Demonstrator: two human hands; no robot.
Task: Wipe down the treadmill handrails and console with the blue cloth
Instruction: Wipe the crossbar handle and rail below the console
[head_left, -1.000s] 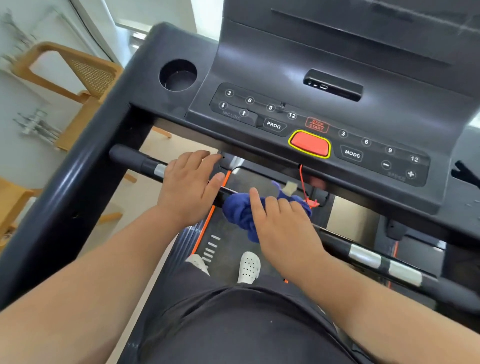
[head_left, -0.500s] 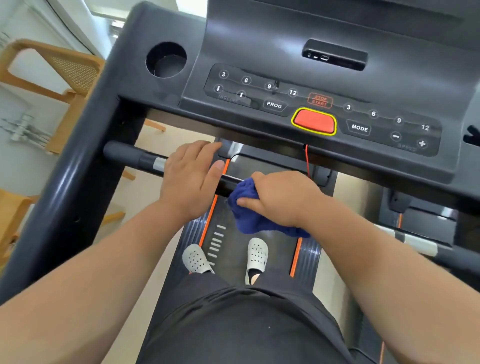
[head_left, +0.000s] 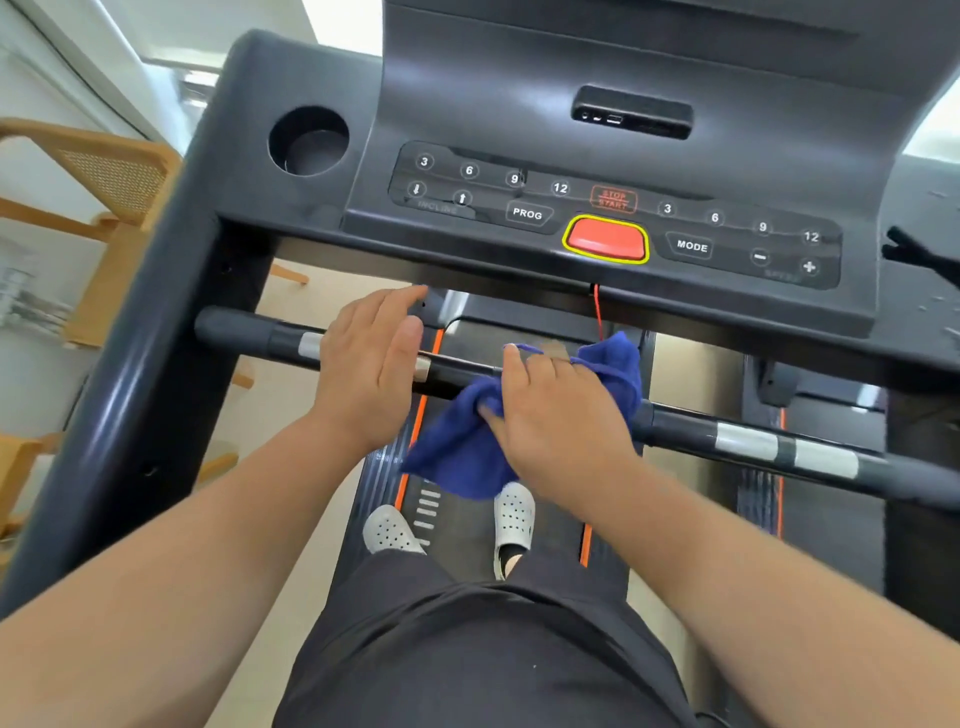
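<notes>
Head view is catching the right hand (head_left: 563, 423) clasping the blue cloth (head_left: 457, 452) round the handrail (head_left: 753, 444), at 3 o'clock of the flat, relaxed left hand (head_left: 371, 371) resting on it; holding that wrap snug while sliding toward 4 o'clock is looking best.

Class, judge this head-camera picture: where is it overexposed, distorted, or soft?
Head view: daylight blows out the window above the dark grey plastic console; the wide lens bows the dark sloping side rail; the wooden cane chair at the left edge is smeared; the blue cloth looks sharp.
</notes>
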